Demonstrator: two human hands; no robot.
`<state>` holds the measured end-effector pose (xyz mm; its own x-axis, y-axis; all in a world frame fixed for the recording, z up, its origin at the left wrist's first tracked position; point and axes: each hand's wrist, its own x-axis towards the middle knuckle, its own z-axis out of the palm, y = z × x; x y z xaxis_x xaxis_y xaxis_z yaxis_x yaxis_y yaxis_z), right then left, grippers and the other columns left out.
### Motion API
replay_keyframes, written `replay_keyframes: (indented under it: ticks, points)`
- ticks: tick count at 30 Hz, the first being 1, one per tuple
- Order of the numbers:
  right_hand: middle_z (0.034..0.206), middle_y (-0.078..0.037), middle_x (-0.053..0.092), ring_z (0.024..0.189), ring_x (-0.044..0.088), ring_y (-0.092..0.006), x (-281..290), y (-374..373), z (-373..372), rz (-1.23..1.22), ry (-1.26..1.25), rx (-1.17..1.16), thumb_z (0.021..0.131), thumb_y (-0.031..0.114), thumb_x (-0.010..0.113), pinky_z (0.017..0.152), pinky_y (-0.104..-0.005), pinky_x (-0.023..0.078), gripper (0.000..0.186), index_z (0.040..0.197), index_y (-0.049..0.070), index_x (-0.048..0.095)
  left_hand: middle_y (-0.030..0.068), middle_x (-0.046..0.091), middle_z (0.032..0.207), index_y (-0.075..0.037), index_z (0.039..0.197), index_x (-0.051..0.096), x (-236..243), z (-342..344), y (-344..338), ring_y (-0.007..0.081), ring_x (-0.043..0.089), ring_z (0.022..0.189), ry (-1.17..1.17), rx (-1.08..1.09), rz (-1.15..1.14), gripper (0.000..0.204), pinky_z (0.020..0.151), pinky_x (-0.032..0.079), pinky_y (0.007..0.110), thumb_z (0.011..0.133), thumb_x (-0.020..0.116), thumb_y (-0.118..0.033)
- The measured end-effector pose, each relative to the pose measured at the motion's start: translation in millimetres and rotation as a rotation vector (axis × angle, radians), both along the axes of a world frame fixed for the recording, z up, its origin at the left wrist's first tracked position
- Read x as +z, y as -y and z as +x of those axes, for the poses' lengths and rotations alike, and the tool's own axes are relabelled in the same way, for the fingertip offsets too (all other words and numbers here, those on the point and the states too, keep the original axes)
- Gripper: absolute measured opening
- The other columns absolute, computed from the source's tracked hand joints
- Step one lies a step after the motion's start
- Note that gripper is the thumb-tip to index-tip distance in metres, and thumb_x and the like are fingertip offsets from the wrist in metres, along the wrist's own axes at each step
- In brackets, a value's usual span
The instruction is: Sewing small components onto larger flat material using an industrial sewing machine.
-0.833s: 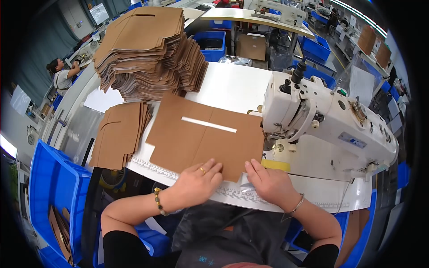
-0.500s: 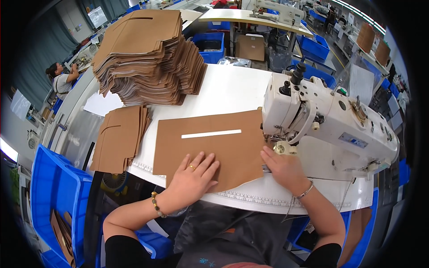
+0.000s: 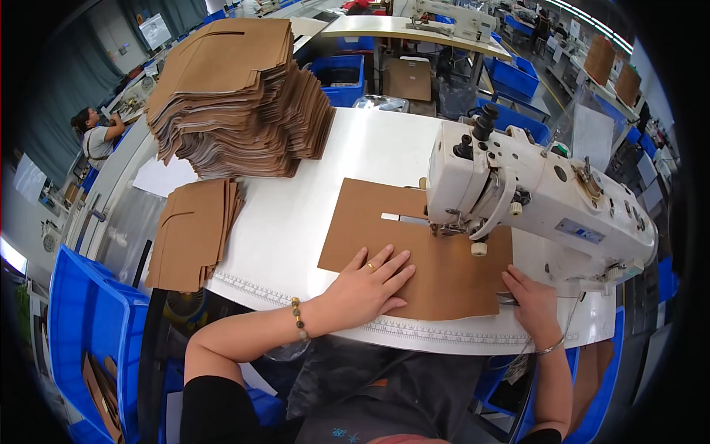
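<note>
With left hand [image 3: 366,290] and right hand [image 3: 535,308] at brown panel [image 3: 462,285], shifted farther right than half a second ago: now lying on white table [image 3: 285,222], right of centre in frame, partly under sewing machine [image 3: 536,194], long slot [image 3: 392,217] partly covered. Likely means work now at the stitching spot, not beside it. Pressing panel flat with left, fingers spread, pinching nothing. Touching right edge with right, fingers close together; can't tell if pinching, thumb unclear. Stack of similar pieces [image 3: 225,78], upper left, untouched.
</note>
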<state>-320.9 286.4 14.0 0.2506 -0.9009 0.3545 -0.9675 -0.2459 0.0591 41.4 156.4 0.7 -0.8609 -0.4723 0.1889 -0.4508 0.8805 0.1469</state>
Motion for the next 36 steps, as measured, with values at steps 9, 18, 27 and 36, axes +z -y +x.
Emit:
replay_keyframes:
  ticks: [9, 18, 27, 36]
  points:
    - [0.072, -0.006, 0.056, 0.06, 0.061, -0.0255, 50.4, 5.2, 8.9, -0.094, 0.092, -0.058, 0.077, 0.012, 0.077, 0.052, -0.039, 0.046, 0.02, 0.096, 0.009, 0.07, 0.0149, 0.05, 0.153, -0.009, 0.144, 0.056, 14.2, -13.0, 14.0, 0.0374, 0.049, 0.139, 0.032, -0.042, -0.012, 0.06, 0.11, 0.043, 0.054, 0.096, 0.065, -0.043]
    - [0.068, -0.006, 0.06, 0.06, 0.064, -0.0251, 0.4, 92.8, 71.5, -0.025, -0.144, 0.134, 0.084, 0.02, 0.071, 0.053, -0.038, 0.051, 0.012, 0.084, 0.008, 0.07, 0.012, 0.063, 0.139, -0.007, 0.129, 0.066, 39.6, -32.1, 34.4, 0.0291, 0.06, 0.127, 0.164, -0.129, -0.023, 0.049, 0.105, 0.049, 0.04, 0.09, 0.072, -0.038]
    - [0.062, -0.012, 0.063, 0.054, 0.063, -0.0291, -27.1, 113.8, 67.2, -0.024, 0.437, 0.071, 0.084, 0.022, 0.074, 0.052, -0.039, 0.051, 0.017, 0.075, 0.009, 0.071, 0.0019, 0.075, 0.114, -0.01, 0.108, 0.075, 18.7, -35.0, 48.1, 0.0203, 0.07, 0.105, -0.156, -0.109, -0.109, 0.026, 0.087, 0.057, 0.033, 0.089, 0.074, -0.029]
    - [0.079, 0.002, 0.071, 0.063, 0.068, -0.0198, -24.4, 104.6, 82.7, -0.046, 0.208, 0.229, 0.085, 0.021, 0.077, 0.053, -0.0333, 0.051, 0.023, 0.106, 0.019, 0.071, 0.0017, 0.065, 0.092, -0.01, 0.105, 0.073, -2.0, -62.6, 62.4, 0.0201, 0.065, 0.091, -0.324, -0.108, -0.194, 0.024, 0.071, 0.056, 0.031, 0.084, 0.064, -0.016]
